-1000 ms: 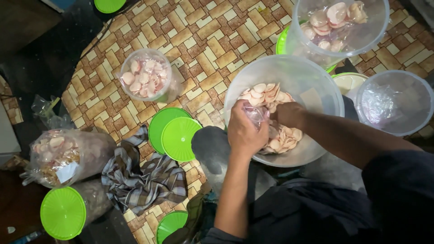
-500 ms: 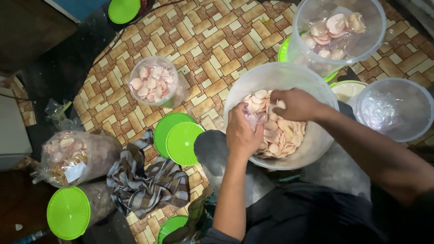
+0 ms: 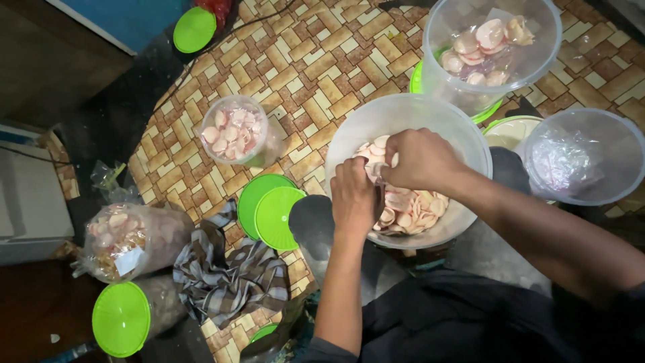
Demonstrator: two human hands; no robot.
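Note:
A big translucent tub point(image 3: 356, 134) holding pale pink and white cracker chips point(image 3: 413, 208) sits in front of me. Both hands are inside it. My left hand point(image 3: 353, 198) is closed around a small clear bag or jar of chips, mostly hidden by the fingers. My right hand point(image 3: 420, 160) is closed just above it, pinching at its top, with chips between the fingers.
A filled small clear jar point(image 3: 234, 131) stands on the patterned floor mat point(image 3: 309, 67). Two green lids point(image 3: 269, 212) lie beside a checked cloth point(image 3: 228, 279). More green lids point(image 3: 121, 317), a bag of chips point(image 3: 127, 238), and other tubs point(image 3: 490, 50) point(image 3: 584, 158) surround me.
My right hand has lifted from the chips at the tub's bottom to above my left hand. The view has shifted slightly.

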